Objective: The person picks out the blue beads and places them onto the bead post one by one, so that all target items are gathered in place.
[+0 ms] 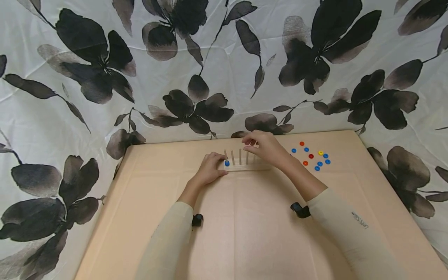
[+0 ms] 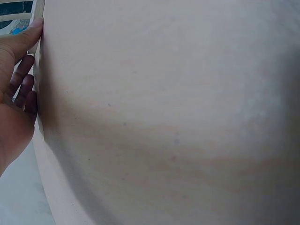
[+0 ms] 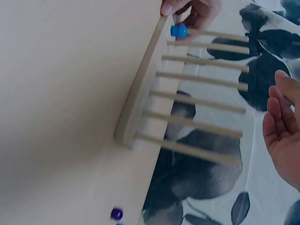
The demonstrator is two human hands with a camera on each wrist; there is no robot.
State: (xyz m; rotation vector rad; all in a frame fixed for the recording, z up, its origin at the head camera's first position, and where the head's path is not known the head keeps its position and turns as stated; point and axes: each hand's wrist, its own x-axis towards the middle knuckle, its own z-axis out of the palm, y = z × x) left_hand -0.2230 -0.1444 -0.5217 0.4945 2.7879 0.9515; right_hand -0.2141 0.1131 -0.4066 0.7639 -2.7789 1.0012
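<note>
Head view wide and farthest off, facing forward and down over the table (image 1: 234,225), left wrist view close above its surface, right wrist view near, turned sideways to the pegged rack (image 3: 137,96), all sharing the left hand (image 1: 210,169).

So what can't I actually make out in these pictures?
Head: upper parts of the right-end pegs, hidden by the right hand.
Head: lettering on the right sleeve, too small to read.
Left wrist: most of the rack and part of the left hand, cut off by the frame's edges.
Right wrist: one bead, cut off by the bottom edge.
</note>
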